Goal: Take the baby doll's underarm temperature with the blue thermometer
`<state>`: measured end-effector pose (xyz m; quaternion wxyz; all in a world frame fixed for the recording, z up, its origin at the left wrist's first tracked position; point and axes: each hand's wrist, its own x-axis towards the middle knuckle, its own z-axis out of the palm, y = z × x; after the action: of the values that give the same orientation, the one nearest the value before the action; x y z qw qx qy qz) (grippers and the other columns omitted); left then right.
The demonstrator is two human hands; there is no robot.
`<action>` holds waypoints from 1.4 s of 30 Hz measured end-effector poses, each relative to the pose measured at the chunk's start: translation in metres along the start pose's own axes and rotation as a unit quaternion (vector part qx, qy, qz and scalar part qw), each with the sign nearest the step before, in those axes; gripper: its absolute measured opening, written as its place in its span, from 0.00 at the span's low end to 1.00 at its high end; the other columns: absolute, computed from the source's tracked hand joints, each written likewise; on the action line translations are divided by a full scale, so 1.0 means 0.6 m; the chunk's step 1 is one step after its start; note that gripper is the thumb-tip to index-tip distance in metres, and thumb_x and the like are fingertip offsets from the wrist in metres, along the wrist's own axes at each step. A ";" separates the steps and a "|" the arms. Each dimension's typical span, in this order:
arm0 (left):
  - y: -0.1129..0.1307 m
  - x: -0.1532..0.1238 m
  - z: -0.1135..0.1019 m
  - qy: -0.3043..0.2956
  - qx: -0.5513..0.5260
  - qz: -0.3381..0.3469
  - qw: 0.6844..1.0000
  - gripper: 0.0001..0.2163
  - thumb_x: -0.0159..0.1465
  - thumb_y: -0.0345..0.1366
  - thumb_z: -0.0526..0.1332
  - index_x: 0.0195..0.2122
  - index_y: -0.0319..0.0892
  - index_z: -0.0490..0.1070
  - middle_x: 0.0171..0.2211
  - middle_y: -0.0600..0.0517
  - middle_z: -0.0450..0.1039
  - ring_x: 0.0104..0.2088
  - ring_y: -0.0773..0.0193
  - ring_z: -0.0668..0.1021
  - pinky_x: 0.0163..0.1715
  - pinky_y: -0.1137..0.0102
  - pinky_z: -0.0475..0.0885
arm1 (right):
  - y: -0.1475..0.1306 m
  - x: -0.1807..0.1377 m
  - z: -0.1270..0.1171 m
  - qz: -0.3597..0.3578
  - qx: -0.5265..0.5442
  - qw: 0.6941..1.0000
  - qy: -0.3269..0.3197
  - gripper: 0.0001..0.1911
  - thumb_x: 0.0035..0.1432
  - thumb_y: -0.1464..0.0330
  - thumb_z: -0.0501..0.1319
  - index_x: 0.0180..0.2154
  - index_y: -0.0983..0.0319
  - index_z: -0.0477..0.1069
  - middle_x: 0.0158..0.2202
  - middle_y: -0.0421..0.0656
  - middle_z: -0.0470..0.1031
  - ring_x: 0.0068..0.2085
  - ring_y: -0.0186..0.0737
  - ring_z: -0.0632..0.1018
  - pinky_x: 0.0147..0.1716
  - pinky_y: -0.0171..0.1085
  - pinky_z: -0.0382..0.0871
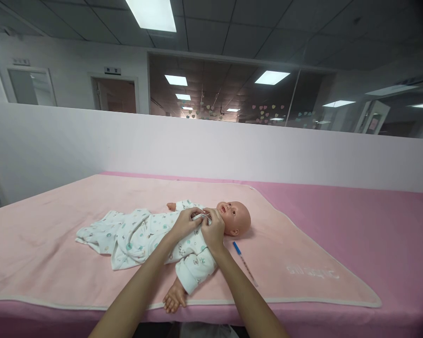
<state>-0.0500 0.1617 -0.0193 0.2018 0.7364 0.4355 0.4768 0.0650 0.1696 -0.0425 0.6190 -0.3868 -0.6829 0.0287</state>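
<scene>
hands at the collar of a doll's sleepsuit

doll (pixel 232 217) lies on its back on a pale pink blanket (pixel 303 244), head to the right, dressed in a white printed sleepsuit (pixel 141 234) whose empty legs trail off to the left of the doll. both hands meet just below the doll's chin: left hand (pixel 183 224) and right hand (pixel 213 230) each pinch the sleepsuit's neckline, fingers curled tight on the cloth, touching one another. this looks like fastening or straightening the collar; the closure itself is hidden under the fingers, so the next move likely calls for small, steady fingertip work without tugging the doll's head. a blue-tipped thermometer or pen (pixel 244 263) lies just beside the doll's near shoulder; which it is, i cannot tell.
</scene>
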 end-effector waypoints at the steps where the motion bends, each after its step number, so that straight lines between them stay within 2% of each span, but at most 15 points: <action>1: -0.001 0.001 0.000 0.002 0.002 -0.001 1.000 0.11 0.53 0.32 0.54 0.36 0.39 0.72 0.27 0.52 0.72 0.29 0.65 0.72 0.29 0.72 0.65 | 0.001 0.000 0.000 0.000 0.002 1.000 0.000 0.15 0.45 0.79 0.48 0.32 0.62 0.68 0.31 0.43 0.69 0.33 0.38 0.70 0.34 0.36 0.63; 12: -0.005 0.001 0.000 0.010 -0.007 -0.018 1.000 0.09 0.53 0.34 0.55 0.33 0.38 0.71 0.20 0.55 0.67 0.23 0.68 0.68 0.23 0.74 0.61 | 0.003 0.002 0.000 0.005 0.012 1.000 -0.007 0.16 0.44 0.80 0.48 0.33 0.62 0.68 0.31 0.43 0.71 0.34 0.38 0.71 0.34 0.36 0.65; 18: -0.007 0.002 0.000 0.008 -0.022 -0.005 1.000 0.09 0.54 0.37 0.56 0.30 0.38 0.70 0.24 0.52 0.70 0.27 0.66 0.71 0.27 0.73 0.63 | 0.004 0.002 -0.002 0.014 0.026 1.000 -0.003 0.16 0.44 0.80 0.49 0.33 0.63 0.68 0.32 0.43 0.71 0.34 0.38 0.72 0.34 0.35 0.66; 24: -0.004 -0.001 0.005 0.039 0.010 0.008 0.999 0.10 0.54 0.39 0.55 0.28 0.38 0.70 0.22 0.53 0.70 0.25 0.67 0.70 0.25 0.73 0.62 | 0.000 0.002 -0.004 -0.003 0.025 1.000 0.011 0.14 0.44 0.79 0.49 0.31 0.63 0.69 0.28 0.42 0.69 0.30 0.36 0.70 0.31 0.34 0.65; 29: 0.001 -0.004 0.008 0.076 0.038 0.008 0.996 0.09 0.53 0.39 0.56 0.29 0.39 0.71 0.24 0.52 0.70 0.26 0.66 0.71 0.27 0.72 0.63 | -0.005 0.002 -0.006 -0.019 0.031 0.999 0.036 0.12 0.46 0.78 0.49 0.30 0.62 0.68 0.26 0.41 0.67 0.29 0.35 0.69 0.30 0.34 0.64; 32: 0.003 0.000 0.005 0.086 -0.014 -0.010 0.996 0.09 0.53 0.40 0.56 0.28 0.40 0.71 0.24 0.53 0.70 0.25 0.67 0.70 0.27 0.73 0.63 | -0.005 0.001 -0.007 -0.031 0.042 0.997 0.052 0.13 0.46 0.79 0.48 0.30 0.62 0.68 0.27 0.41 0.68 0.30 0.35 0.69 0.31 0.34 0.65; 36: -0.003 0.009 -0.017 0.118 -0.127 -0.089 0.981 0.13 0.54 0.42 0.53 0.24 0.37 0.70 0.23 0.52 0.69 0.23 0.68 0.68 0.25 0.73 0.62 | -0.003 0.000 -0.007 -0.044 0.051 0.995 0.069 0.15 0.47 0.80 0.47 0.31 0.62 0.68 0.29 0.42 0.69 0.32 0.36 0.70 0.33 0.34 0.65; 38: -0.008 0.008 -0.035 0.095 -0.128 -0.111 0.981 0.16 0.54 0.45 0.53 0.21 0.37 0.70 0.19 0.53 0.67 0.22 0.68 0.67 0.26 0.72 0.62 | -0.001 0.001 -0.006 -0.046 0.048 0.995 0.069 0.15 0.47 0.80 0.47 0.31 0.62 0.69 0.29 0.42 0.70 0.33 0.36 0.70 0.34 0.35 0.66; 42: -0.012 -0.008 -0.076 -0.047 -0.046 -0.106 0.992 0.16 0.51 0.45 0.56 0.14 0.39 0.66 0.14 0.56 0.61 0.22 0.67 0.67 0.28 0.71 0.62 | 0.001 0.001 -0.005 -0.050 0.044 0.996 0.058 0.16 0.46 0.81 0.47 0.32 0.62 0.70 0.30 0.42 0.71 0.35 0.36 0.71 0.36 0.35 0.66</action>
<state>-0.0940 0.1559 -0.0058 0.3047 0.6978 0.4787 0.4372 0.0679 0.1692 -0.0416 0.6746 -0.3256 -0.6624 0.0046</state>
